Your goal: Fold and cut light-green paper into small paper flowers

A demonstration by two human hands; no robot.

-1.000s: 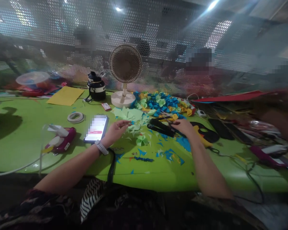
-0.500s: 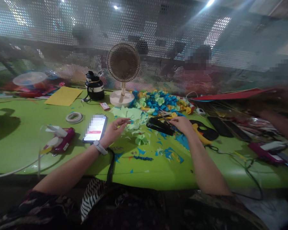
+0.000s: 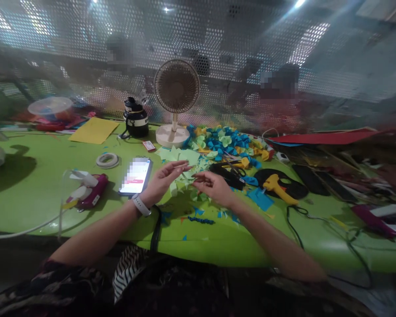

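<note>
My left hand point(image 3: 166, 178), with a pale watch strap at its wrist, is closed in a pinch at the table's middle. A thin pale sliver shows at its fingertips, too small to name. Facing it a short gap away, my right hand point(image 3: 215, 189) has its thumb and fingers drawn together; what they hold, if anything, I cannot make out. Pale green paper pieces point(image 3: 181, 155) lie behind and under the hands. To the right rest scissors with dark and yellow handles point(image 3: 239, 169) on a black case-like object point(image 3: 226, 176). A blue twisted strip point(image 3: 200, 220) lies in front.
A lit phone point(image 3: 135, 176) and a tape roll point(image 3: 107, 160) are left of the hands. Behind stand a fan point(image 3: 177, 86), a black bottle point(image 3: 137, 121) and a heap of paper flowers point(image 3: 231, 141). A yellow glue gun point(image 3: 277, 187) and a corded purple power strip point(image 3: 95, 191) flank them.
My right hand has left the scissors and moved left, close to my left hand. My left hand has shifted slightly right in the picture, as has the whole view.
</note>
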